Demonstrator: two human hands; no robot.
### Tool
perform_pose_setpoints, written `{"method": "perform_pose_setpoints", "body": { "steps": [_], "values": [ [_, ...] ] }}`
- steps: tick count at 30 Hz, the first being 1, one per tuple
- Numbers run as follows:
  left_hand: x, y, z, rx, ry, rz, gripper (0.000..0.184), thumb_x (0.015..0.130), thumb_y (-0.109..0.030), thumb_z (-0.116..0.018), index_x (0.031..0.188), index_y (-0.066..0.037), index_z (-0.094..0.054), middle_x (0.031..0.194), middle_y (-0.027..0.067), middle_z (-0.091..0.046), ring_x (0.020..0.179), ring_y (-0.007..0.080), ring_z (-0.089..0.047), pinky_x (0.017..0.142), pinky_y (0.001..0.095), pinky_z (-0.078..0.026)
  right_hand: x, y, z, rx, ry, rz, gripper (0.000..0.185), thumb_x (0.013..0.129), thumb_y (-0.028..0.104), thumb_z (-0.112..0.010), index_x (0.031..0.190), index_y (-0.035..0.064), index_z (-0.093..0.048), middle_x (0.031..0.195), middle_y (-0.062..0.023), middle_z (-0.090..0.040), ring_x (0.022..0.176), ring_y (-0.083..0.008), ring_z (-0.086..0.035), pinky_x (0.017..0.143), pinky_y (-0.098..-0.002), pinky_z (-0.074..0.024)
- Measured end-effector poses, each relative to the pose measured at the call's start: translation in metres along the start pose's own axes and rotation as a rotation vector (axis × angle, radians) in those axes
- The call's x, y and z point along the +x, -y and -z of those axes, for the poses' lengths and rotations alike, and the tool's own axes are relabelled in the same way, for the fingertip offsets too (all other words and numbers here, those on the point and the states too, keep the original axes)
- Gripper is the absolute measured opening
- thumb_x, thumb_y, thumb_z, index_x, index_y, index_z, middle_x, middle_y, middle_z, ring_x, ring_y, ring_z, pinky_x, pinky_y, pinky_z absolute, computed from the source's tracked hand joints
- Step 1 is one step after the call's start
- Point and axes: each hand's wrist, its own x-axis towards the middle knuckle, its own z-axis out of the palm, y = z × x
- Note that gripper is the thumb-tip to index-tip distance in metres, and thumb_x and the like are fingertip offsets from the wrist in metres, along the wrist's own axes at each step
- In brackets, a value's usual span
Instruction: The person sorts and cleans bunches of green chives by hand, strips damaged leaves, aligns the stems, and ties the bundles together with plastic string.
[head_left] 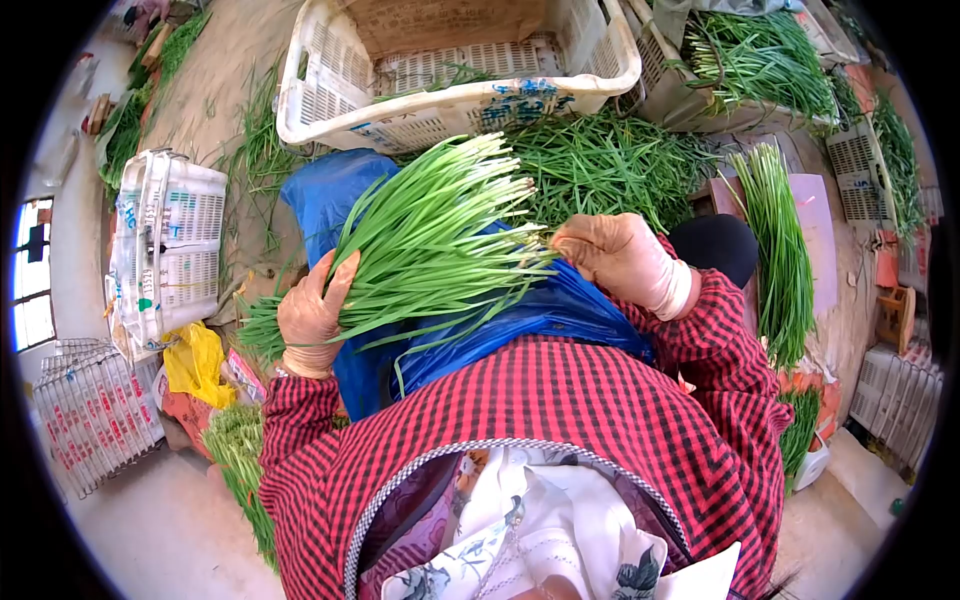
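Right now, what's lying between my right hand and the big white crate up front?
In the head view, a loose heap of green leaves lies between your right hand and the white crate.

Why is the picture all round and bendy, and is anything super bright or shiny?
Head view: round with black corners, likely a very wide lens; head view: the window at the left edge glares nearly white; head view: the blue plastic shows shiny streaks; head view: the bunch of green stalks looks fairly sharp.
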Motion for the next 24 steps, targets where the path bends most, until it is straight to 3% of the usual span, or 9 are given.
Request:
{"method": "perform_pose_setpoints", "body": {
  "steps": [4, 5, 7, 8, 10, 11, 12, 15, 24],
  "values": [
    [0.0, 0.0, 0.001, 0.036, -0.003, -0.007, 0.057, 0.081, -0.028, -0.071, 0.136, -0.024, -0.057, 0.119, 0.0116, -0.066, 0.083, 0.0272, -0.068, 0.067, 0.0362, -0.054, -0.012, -0.038, 0.023, -0.184, -0.254, 0.208, 0.018, 0.085, -0.006, -0.067, 0.102, 0.0013, -0.069, 0.088, -0.014, -0.072, 0.078, -0.0257, -0.071, 0.072, -0.0309, -0.056],
    [0.0, -0.001, 0.002, 0.039, 0.012, 0.005, 0.056, 0.082, -0.029, -0.071, 0.136, -0.024, -0.057, 0.119, 0.0113, -0.066, 0.083, 0.027, -0.068, 0.067, 0.0362, -0.054, -0.011, -0.06, 0.035, -0.252, -0.356, 0.222, 0.015, 0.088, 0.004, -0.068, 0.102, 0.0018, -0.069, 0.087, -0.0137, -0.072, 0.077, -0.0279, -0.071, 0.071, -0.034, -0.0562],
    [-0.001, -0.001, 0.001, 0.037, 0.012, 0.012, 0.057, 0.082, -0.03, -0.071, 0.136, -0.024, -0.056, 0.119, 0.0112, -0.066, 0.083, 0.0271, -0.068, 0.067, 0.0363, -0.054, -0.007, -0.061, 0.067, -0.781, -0.344, -0.232, 0.023, 0.091, 0.023, -0.068, 0.103, 0.0028, -0.07, 0.085, -0.0133, -0.071, 0.078, -0.0289, -0.07, 0.072, -0.0368, -0.0555],
    [0.001, -0.001, 0.0, 0.035, 0.009, 0.018, 0.057, 0.082, -0.03, -0.071, 0.137, -0.024, -0.056, 0.119, 0.0111, -0.066, 0.083, 0.0272, -0.068, 0.067, 0.0364, -0.054, -0.009, -0.058, 0.067, -0.782, -0.348, -0.234, 0.023, 0.091, 0.023, -0.068, 0.103, 0.0028, -0.07, 0.085, -0.0133, -0.071, 0.078, -0.0289, -0.07, 0.072, -0.0368, -0.0555],
    [0.003, -0.003, 0.001, 0.032, 0.009, 0.022, 0.057, 0.082, -0.03, -0.071, 0.137, -0.024, -0.056, 0.118, 0.0111, -0.066, 0.083, 0.0273, -0.068, 0.067, 0.0365, -0.054, -0.01, -0.044, 0.058, -0.647, -0.441, -0.059, 0.031, 0.092, 0.027, -0.07, 0.107, 0.0013, -0.068, 0.091, -0.0121, -0.069, 0.075, -0.022, -0.065, 0.072, -0.0347, -0.0521],
    [0.004, -0.004, 0.002, 0.031, 0.012, 0.027, 0.057, 0.083, -0.03, -0.071, 0.137, -0.023, -0.055, 0.118, 0.011, -0.066, 0.084, 0.0274, -0.068, 0.067, 0.0366, -0.054, -0.009, -0.029, 0.048, -0.431, -0.372, -0.088, 0.044, 0.085, 0.044, -0.073, 0.101, 0.0029, -0.071, 0.087, -0.0151, -0.069, 0.083, -0.0282, -0.068, 0.074, -0.0379, -0.0536],
    [0.004, -0.004, 0.001, 0.031, 0.011, 0.024, 0.057, 0.083, -0.03, -0.071, 0.137, -0.023, -0.055, 0.118, 0.011, -0.066, 0.084, 0.0274, -0.068, 0.067, 0.0366, -0.054, -0.005, -0.02, 0.042, -0.329, -0.213, -0.03, 0.045, 0.086, 0.046, -0.073, 0.096, 0.0021, -0.073, 0.085, -0.0143, -0.069, 0.078, -0.0248, -0.067, 0.073, -0.0366, -0.0537],
    [0.005, -0.009, -0.001, 0.05, -0.016, 0.056, 0.056, 0.083, -0.029, -0.07, 0.137, -0.023, -0.056, 0.119, 0.0111, -0.065, 0.085, 0.0278, -0.068, 0.068, 0.0369, -0.055, 0.005, -0.004, 0.004, 0.311, 0.273, -0.415, 0.057, 0.09, 0.053, -0.069, 0.106, -0.0021, -0.072, 0.084, -0.0066, -0.068, 0.066, -0.011, -0.059, 0.059, -0.0223, -0.0494],
    [0.004, -0.009, -0.004, -0.117, -0.07, 0.123, 0.06, 0.079, -0.02, -0.073, 0.136, -0.017, -0.057, 0.118, 0.013, -0.066, 0.093, 0.0311, -0.068, 0.075, 0.0373, -0.055, 0.013, -0.012, -0.007, 0.589, -0.057, -0.147, 0.02, 0.101, 0.023, -0.059, 0.097, 0.0053, -0.068, 0.074, 0.0001, -0.061, 0.055, -0.0036, -0.048, 0.048, -0.0184, -0.0402]
  ]
}}
